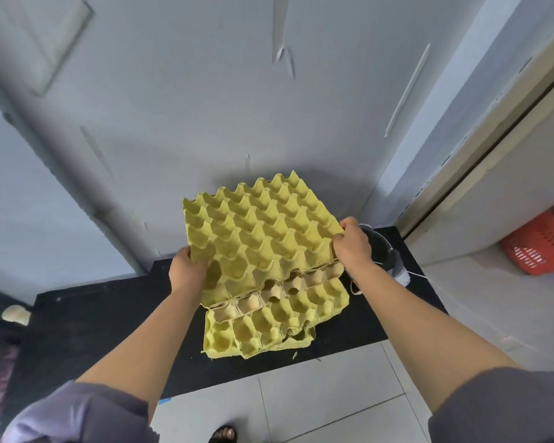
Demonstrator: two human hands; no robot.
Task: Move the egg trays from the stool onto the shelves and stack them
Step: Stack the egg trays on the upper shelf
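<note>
Yellow egg tray tilted, far edge raised, above tray stack on black surface. Your left hand grips left edge, right hand pinches right edge; opposite grips probably stop flimsy pulp sagging.

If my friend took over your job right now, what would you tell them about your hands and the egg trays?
Left hand: grips the left edge of the tray.
Right hand: grips its right edge.
Tray: yellow, tilted, with its near edge low over the pile.
Pile: a few trays, laid unevenly on the black ledge.
Done: those trays are down.
Left: probably lay this tray flat on the pile and square it up. No stool is in view, so I cannot tell how many trays remain.
</note>
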